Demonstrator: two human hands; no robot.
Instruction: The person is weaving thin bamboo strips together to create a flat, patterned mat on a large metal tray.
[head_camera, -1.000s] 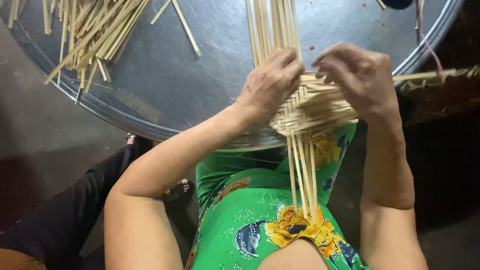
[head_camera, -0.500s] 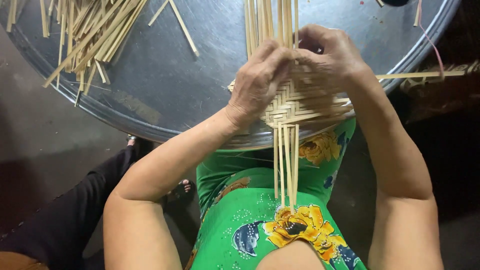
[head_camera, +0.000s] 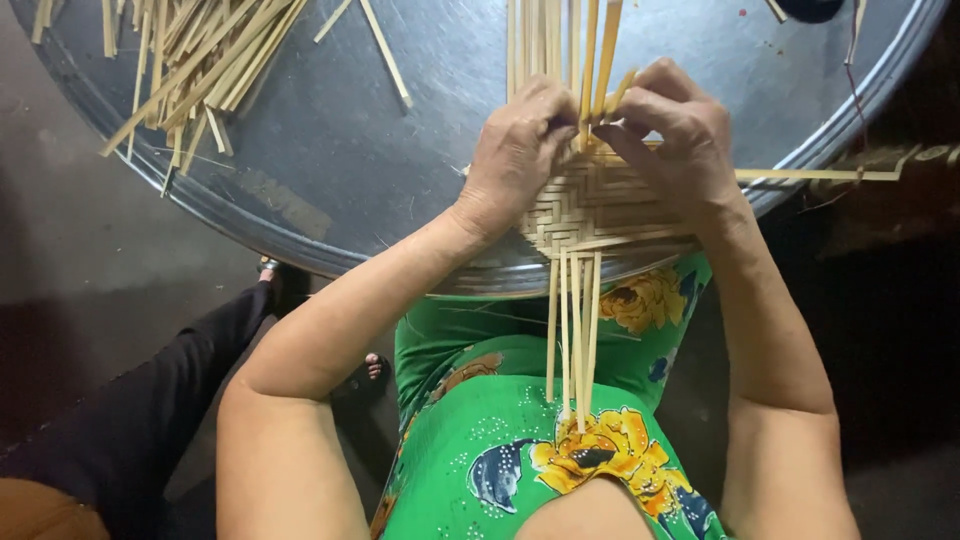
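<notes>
Both hands (head_camera: 600, 140) have climbed the woven mat (head_camera: 600, 205) to pinch one upright strip (head_camera: 592, 60)

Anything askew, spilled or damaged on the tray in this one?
Nothing looks damaged. Loose strips lie scattered in an untidy heap at the tray's far left, with a few strays beside them. Both hands, left and right, pinch upright strips at the top of the woven mat, which overhangs the tray's near rim.
</notes>
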